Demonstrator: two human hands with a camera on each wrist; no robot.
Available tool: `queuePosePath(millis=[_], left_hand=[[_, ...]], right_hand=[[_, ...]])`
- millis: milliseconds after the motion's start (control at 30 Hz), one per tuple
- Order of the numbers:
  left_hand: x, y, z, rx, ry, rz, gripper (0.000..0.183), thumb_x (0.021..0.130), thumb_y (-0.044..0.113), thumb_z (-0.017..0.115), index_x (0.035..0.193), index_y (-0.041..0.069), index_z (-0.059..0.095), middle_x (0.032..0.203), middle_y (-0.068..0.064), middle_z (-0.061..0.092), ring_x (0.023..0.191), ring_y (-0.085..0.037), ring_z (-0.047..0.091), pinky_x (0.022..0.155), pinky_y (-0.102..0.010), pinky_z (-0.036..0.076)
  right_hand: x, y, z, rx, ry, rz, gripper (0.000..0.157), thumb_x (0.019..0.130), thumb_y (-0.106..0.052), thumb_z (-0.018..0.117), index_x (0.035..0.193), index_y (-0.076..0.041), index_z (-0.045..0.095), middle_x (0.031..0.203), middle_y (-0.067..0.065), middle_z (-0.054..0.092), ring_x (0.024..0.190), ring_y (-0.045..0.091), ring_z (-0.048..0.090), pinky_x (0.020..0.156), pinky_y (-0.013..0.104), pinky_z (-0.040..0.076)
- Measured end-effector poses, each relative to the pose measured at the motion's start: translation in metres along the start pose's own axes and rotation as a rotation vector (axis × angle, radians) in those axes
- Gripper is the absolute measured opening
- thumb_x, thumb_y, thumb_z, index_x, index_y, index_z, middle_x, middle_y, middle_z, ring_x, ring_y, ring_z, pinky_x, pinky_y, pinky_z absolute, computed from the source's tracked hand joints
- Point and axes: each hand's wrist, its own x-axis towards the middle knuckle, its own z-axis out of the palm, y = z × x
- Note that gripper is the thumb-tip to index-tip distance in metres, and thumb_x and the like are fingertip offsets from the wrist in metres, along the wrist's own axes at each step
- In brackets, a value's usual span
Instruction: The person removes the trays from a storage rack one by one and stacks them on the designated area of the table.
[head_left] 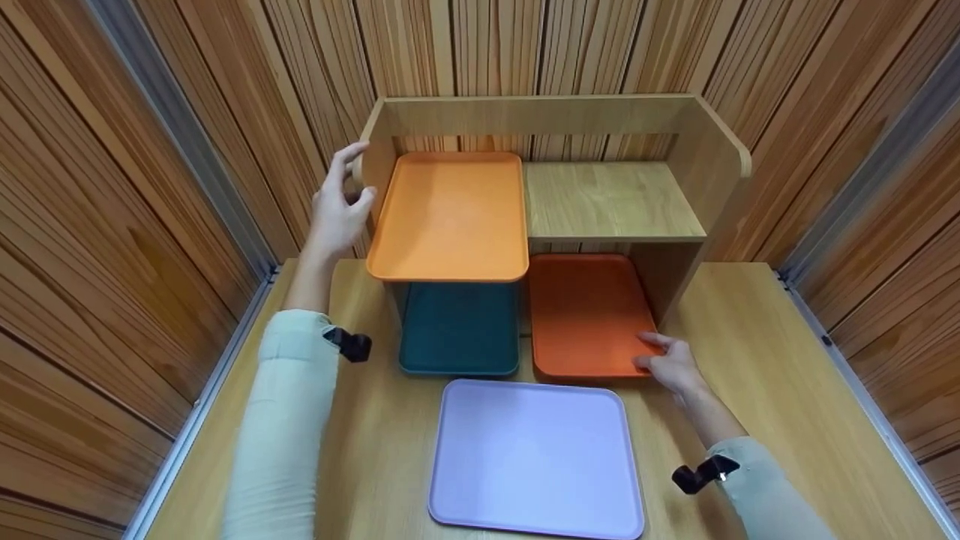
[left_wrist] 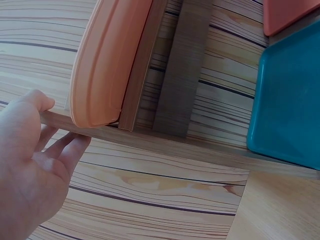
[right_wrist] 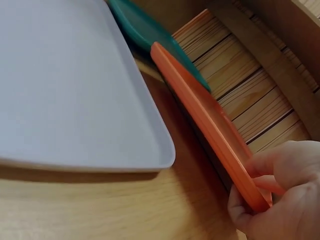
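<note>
My left hand point(head_left: 339, 208) holds the left side panel point(left_wrist: 107, 134) of a small two-tier wooden shelf point(head_left: 540, 115), thumb on one side and fingers on the other. Close by, a light orange tray point(head_left: 454, 217) lies on the upper tier's left half. My right hand point(head_left: 673, 366) pinches the right front corner of a red-orange tray point(head_left: 589, 315) in the lower right compartment. The right wrist view shows thumb and fingers at that tray's rim point(right_wrist: 210, 127). In the lower left compartment sits a dark teal tray point(head_left: 461, 328), its front sticking out.
A lavender tray point(head_left: 536, 457) lies flat on the wooden table point(head_left: 375, 465) in front of the shelf. The upper right board point(head_left: 611, 199) is bare. Wood-patterned walls point(head_left: 885, 195) with metal rails point(head_left: 225, 360) stand around the table.
</note>
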Motion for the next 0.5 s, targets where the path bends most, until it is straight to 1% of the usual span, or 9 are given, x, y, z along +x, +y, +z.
queuePosePath(millis=[67,133,167,200,267,367,400,433,500], left_hand=[[0.000,0.000,0.000,-0.002,0.001,0.000,0.059,0.114,0.011,0.056,0.170,0.028,0.045,0.164,-0.012,0.058,0.071,-0.009,0.040,0.067,-0.023,0.037],[0.000,-0.001,0.001,-0.008,0.003,0.002,0.059,0.114,0.010,0.056,0.169,0.027,0.046,0.163,-0.012,0.058,0.070,-0.008,0.039,0.067,-0.023,0.036],[0.000,-0.001,0.001,-0.010,0.003,0.003,0.059,0.113,0.009,0.056,0.169,0.027,0.046,0.162,-0.013,0.058,0.069,-0.008,0.038,0.067,-0.023,0.036],[0.000,-0.001,0.001,-0.013,0.003,0.005,0.060,0.113,0.009,0.056,0.169,0.027,0.046,0.161,-0.013,0.058,0.069,-0.008,0.038,0.067,-0.023,0.036],[0.000,-0.001,0.001,-0.020,0.004,0.007,0.060,0.113,0.009,0.056,0.169,0.026,0.046,0.158,-0.013,0.059,0.070,-0.008,0.038,0.068,-0.023,0.035],[0.000,0.000,0.000,-0.017,0.004,0.011,0.060,0.114,0.009,0.056,0.170,0.026,0.046,0.159,-0.012,0.059,0.072,-0.010,0.038,0.069,-0.024,0.036],[0.000,0.000,0.000,-0.017,0.004,0.013,0.060,0.114,0.009,0.056,0.170,0.027,0.046,0.160,-0.011,0.059,0.072,-0.010,0.039,0.069,-0.024,0.036],[0.000,0.001,0.000,-0.016,0.004,0.014,0.060,0.114,0.009,0.056,0.170,0.026,0.046,0.161,-0.011,0.058,0.072,-0.010,0.038,0.069,-0.025,0.036],[0.000,0.000,0.000,-0.013,0.003,0.017,0.060,0.114,0.009,0.056,0.170,0.026,0.046,0.163,-0.011,0.057,0.072,-0.010,0.038,0.069,-0.024,0.036]], right_hand=[[0.000,0.001,0.000,0.023,0.009,0.011,0.069,0.105,0.001,0.064,0.170,0.004,0.042,0.182,0.034,0.023,0.130,0.029,0.050,0.079,0.016,0.051],[0.000,0.002,0.001,0.065,0.023,0.022,0.073,0.103,0.002,0.065,0.171,0.003,0.040,0.182,0.034,0.022,0.108,0.017,0.060,0.076,0.016,0.051],[0.000,0.002,0.001,0.090,0.031,0.027,0.075,0.102,0.003,0.065,0.172,0.002,0.039,0.182,0.032,0.020,0.095,0.010,0.060,0.074,0.016,0.051],[0.000,0.002,0.002,0.110,0.046,0.033,0.078,0.101,0.003,0.066,0.173,0.000,0.037,0.174,0.034,0.032,0.083,0.005,0.058,0.070,0.016,0.050],[0.000,0.002,0.003,0.153,0.069,0.033,0.084,0.100,0.004,0.067,0.176,-0.002,0.031,0.164,0.032,0.037,0.068,0.001,0.053,0.066,0.017,0.048],[-0.001,0.000,0.006,0.184,0.093,0.022,0.090,0.101,0.002,0.069,0.179,-0.007,0.023,0.166,0.028,0.030,0.064,0.001,0.046,0.062,0.018,0.042],[-0.001,0.000,0.007,0.183,0.105,0.017,0.091,0.102,0.001,0.069,0.179,-0.008,0.022,0.166,0.027,0.030,0.068,0.003,0.046,0.063,0.019,0.042],[-0.002,-0.001,0.008,0.187,0.110,0.009,0.092,0.102,0.001,0.069,0.180,-0.008,0.021,0.176,0.027,0.016,0.074,0.007,0.048,0.064,0.019,0.042],[-0.003,0.000,0.010,0.196,0.119,-0.007,0.092,0.103,0.002,0.068,0.180,-0.010,0.019,0.186,0.023,0.002,0.100,0.015,0.056,0.068,0.017,0.042]])
